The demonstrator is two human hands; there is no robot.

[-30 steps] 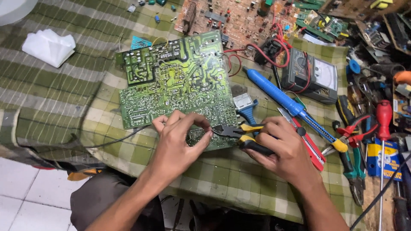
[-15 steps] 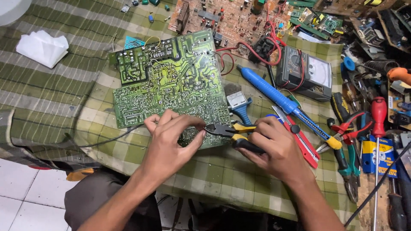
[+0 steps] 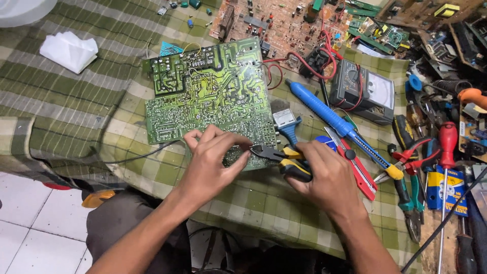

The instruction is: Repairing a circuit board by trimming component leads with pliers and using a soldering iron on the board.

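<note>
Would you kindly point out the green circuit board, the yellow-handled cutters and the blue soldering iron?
green circuit board (image 3: 208, 91), head view, middle of its solder side.
yellow-handled cutters (image 3: 293, 162), head view, on a handle.
blue soldering iron (image 3: 324, 114), head view, mid-handle.

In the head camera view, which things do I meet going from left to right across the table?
White crumpled tissue → green circuit board → left hand → yellow-handled cutters held by the right hand → grey multimeter → red-handled screwdriver.
</note>
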